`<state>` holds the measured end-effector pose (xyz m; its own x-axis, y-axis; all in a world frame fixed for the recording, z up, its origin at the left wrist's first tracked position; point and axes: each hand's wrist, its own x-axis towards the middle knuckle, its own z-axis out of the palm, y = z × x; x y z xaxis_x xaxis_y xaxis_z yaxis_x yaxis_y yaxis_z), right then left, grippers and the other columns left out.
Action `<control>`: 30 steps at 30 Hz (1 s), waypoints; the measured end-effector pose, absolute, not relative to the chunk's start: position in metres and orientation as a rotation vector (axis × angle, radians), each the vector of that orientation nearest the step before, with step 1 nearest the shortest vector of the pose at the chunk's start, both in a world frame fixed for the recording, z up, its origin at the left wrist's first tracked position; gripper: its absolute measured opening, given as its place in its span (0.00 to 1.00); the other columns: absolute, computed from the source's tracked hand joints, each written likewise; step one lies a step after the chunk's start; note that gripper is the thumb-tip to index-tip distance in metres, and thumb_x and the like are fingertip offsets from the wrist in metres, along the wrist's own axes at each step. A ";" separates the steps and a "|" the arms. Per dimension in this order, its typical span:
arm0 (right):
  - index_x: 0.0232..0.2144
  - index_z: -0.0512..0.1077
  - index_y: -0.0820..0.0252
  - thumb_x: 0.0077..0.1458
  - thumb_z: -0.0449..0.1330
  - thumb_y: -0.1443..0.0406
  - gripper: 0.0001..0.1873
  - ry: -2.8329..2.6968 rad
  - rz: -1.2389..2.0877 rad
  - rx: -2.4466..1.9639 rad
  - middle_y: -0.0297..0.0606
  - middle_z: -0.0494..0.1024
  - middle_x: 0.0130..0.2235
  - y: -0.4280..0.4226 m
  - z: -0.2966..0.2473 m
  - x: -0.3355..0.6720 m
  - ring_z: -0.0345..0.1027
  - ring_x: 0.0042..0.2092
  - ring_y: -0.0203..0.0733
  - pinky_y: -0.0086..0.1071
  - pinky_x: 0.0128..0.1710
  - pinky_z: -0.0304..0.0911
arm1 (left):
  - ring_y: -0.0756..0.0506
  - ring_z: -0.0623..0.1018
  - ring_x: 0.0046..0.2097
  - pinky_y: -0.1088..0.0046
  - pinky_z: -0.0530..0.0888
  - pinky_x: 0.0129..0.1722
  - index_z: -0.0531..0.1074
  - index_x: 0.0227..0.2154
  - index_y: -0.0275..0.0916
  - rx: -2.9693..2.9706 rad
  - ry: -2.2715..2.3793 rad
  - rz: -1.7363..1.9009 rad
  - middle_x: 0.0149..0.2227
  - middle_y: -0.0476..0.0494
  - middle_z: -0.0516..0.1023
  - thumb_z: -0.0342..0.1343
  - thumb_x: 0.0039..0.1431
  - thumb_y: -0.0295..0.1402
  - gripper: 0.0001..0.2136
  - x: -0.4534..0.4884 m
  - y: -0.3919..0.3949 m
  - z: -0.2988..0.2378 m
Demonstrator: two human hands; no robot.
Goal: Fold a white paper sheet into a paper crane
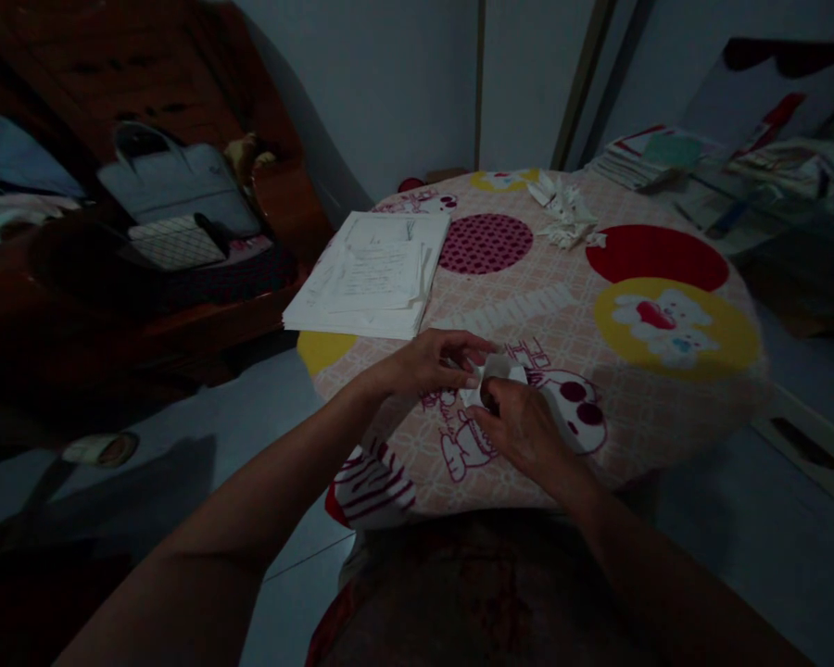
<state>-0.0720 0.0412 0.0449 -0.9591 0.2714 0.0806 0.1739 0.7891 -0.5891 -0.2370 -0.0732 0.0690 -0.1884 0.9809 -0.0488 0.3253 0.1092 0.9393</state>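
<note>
Over the near part of a cloth-covered round table, both hands work on a small white piece of paper (pixel 506 367), which looks folded or curled. My left hand (pixel 439 359) pinches its left side between thumb and fingers. My right hand (pixel 524 421) grips it from the near right, with fingertips curled in at the paper and partly hidden. Just beyond the hands lies a row of small white paper pieces (pixel 511 310). A stack of written-on paper sheets (pixel 368 273) rests to the left of that row.
A heap of white folded paper bits (pixel 562 218) sits toward the table's far side. The patterned tablecloth (pixel 701 408) hangs over the edge. Beyond it on the right are piled papers (pixel 639 159). At left, a wooden chair (pixel 278 199) holds a light handbag (pixel 181 185).
</note>
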 end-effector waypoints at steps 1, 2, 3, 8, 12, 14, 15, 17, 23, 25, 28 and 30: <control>0.27 0.71 0.60 0.53 0.60 0.65 0.04 -2.822 0.896 -0.360 0.35 0.72 0.25 0.041 0.045 -0.072 0.63 0.27 0.37 0.30 0.27 0.50 | 0.46 0.78 0.42 0.71 0.74 0.40 0.68 0.55 0.37 1.304 1.638 1.113 0.44 0.39 0.78 0.64 0.50 0.35 0.28 -0.234 -0.074 0.067; 0.27 0.70 0.60 0.53 0.60 0.65 0.05 -2.827 0.882 -0.362 0.36 0.72 0.25 0.041 0.045 -0.072 0.63 0.27 0.37 0.30 0.27 0.49 | 0.46 0.77 0.41 0.71 0.74 0.40 0.68 0.55 0.38 1.306 1.650 1.120 0.44 0.40 0.78 0.65 0.49 0.34 0.29 -0.231 -0.074 0.066; 0.27 0.70 0.60 0.54 0.59 0.64 0.05 -2.829 0.867 -0.360 0.36 0.72 0.25 0.042 0.046 -0.072 0.63 0.27 0.38 0.30 0.27 0.49 | 0.46 0.77 0.41 0.71 0.74 0.39 0.68 0.56 0.38 1.311 1.669 1.119 0.44 0.40 0.78 0.66 0.48 0.34 0.29 -0.227 -0.075 0.066; 0.27 0.71 0.61 0.52 0.59 0.64 0.05 -2.823 0.958 -0.376 0.36 0.72 0.25 0.044 0.048 -0.068 0.62 0.26 0.37 0.30 0.26 0.50 | 0.51 0.75 0.31 0.77 0.70 0.30 0.73 0.47 0.34 1.332 1.821 1.102 0.32 0.46 0.77 0.64 0.49 0.32 0.20 -0.213 -0.073 0.067; 0.27 0.72 0.61 0.49 0.60 0.65 0.04 -2.773 1.200 -0.389 0.33 0.70 0.24 0.050 0.047 -0.065 0.61 0.25 0.36 0.29 0.26 0.51 | 0.53 0.72 0.25 0.79 0.67 0.24 0.72 0.47 0.33 1.256 1.801 1.135 0.26 0.49 0.75 0.61 0.52 0.32 0.18 -0.211 -0.072 0.062; 0.22 0.69 0.60 0.48 0.60 0.66 0.05 -2.753 1.251 -0.368 0.31 0.67 0.21 0.052 0.046 -0.065 0.59 0.24 0.34 0.28 0.24 0.50 | 0.53 0.72 0.24 0.79 0.67 0.24 0.71 0.50 0.33 1.232 1.788 1.153 0.27 0.49 0.75 0.61 0.52 0.31 0.21 -0.212 -0.074 0.060; 0.19 0.66 0.60 0.48 0.59 0.67 0.08 -2.749 1.247 -0.355 0.30 0.65 0.20 0.053 0.045 -0.066 0.57 0.24 0.33 0.28 0.24 0.48 | 0.53 0.72 0.25 0.79 0.67 0.24 0.70 0.51 0.34 1.230 1.787 1.154 0.28 0.49 0.76 0.61 0.51 0.30 0.22 -0.212 -0.075 0.058; 0.16 0.60 0.59 0.49 0.58 0.66 0.13 -2.738 1.227 -0.333 0.29 0.61 0.19 0.055 0.044 -0.068 0.53 0.23 0.32 0.28 0.23 0.46 | 0.53 0.73 0.26 0.78 0.68 0.26 0.70 0.52 0.35 1.231 1.778 1.141 0.29 0.49 0.76 0.61 0.50 0.26 0.24 -0.211 -0.079 0.055; 0.16 0.57 0.58 0.51 0.56 0.66 0.16 -2.762 1.110 -0.321 0.28 0.59 0.19 0.053 0.047 -0.071 0.51 0.23 0.32 0.29 0.23 0.45 | 0.55 0.71 0.26 0.79 0.68 0.27 0.69 0.53 0.33 1.166 1.744 1.233 0.28 0.50 0.76 0.54 0.50 0.20 0.24 -0.206 -0.089 0.043; 0.16 0.59 0.58 0.51 0.56 0.66 0.14 -2.787 1.095 -0.355 0.29 0.60 0.18 0.051 0.048 -0.072 0.52 0.23 0.33 0.29 0.24 0.46 | 0.54 0.71 0.26 0.79 0.68 0.28 0.69 0.52 0.34 1.171 1.798 1.248 0.29 0.50 0.77 0.54 0.50 0.20 0.23 -0.202 -0.091 0.041; 0.19 0.65 0.59 0.52 0.57 0.66 0.11 -2.789 1.105 -0.360 0.29 0.63 0.19 0.051 0.046 -0.073 0.55 0.23 0.34 0.30 0.24 0.48 | 0.53 0.73 0.28 0.78 0.68 0.30 0.71 0.52 0.35 1.230 1.972 1.198 0.29 0.50 0.77 0.57 0.49 0.22 0.23 -0.194 -0.092 0.045; 0.22 0.68 0.59 0.52 0.57 0.66 0.08 -2.771 1.100 -0.334 0.30 0.65 0.20 0.052 0.044 -0.073 0.57 0.24 0.34 0.30 0.25 0.50 | 0.52 0.73 0.28 0.77 0.68 0.31 0.71 0.52 0.36 1.267 2.108 1.130 0.28 0.51 0.77 0.59 0.49 0.24 0.23 -0.189 -0.092 0.050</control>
